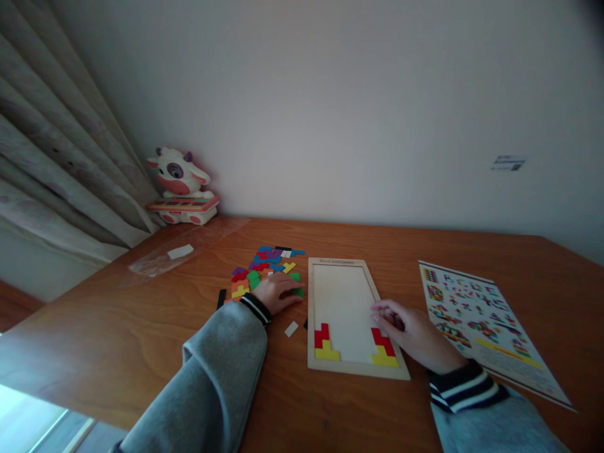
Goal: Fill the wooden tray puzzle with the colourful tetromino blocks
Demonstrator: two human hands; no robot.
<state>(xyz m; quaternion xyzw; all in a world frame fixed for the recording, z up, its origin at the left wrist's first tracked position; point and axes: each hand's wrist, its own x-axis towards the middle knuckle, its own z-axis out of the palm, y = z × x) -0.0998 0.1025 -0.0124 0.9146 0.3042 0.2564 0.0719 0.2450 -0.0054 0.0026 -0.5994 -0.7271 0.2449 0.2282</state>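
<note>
My left hand (pixel 275 292) lies over the loose pile of coloured puzzle pieces (pixel 271 257), its thumb and fingers apart around a green piece (pixel 299 292). Right of it lies a wooden puzzle board (pixel 342 374) with a raised rim. In its lower left corner sit a red piece (pixel 321 336) and a yellow piece (pixel 327 353). The lower right corner holds another red piece (pixel 383 341) and yellow piece (pixel 385 358). My right hand (pixel 408 330) is at the board's right rim, fingers curled and thumb close to them; whatever they may hold is hidden.
A printed pattern sheet (pixel 486 321) lies on the right of the wooden table (pixel 189 352). A white piece (pixel 291 329) lies left of the board. Clear plastic packaging (pixel 151 264) and a cow-shaped toy keyboard (pixel 184 189) are at the back left, near a curtain (pixel 61 145).
</note>
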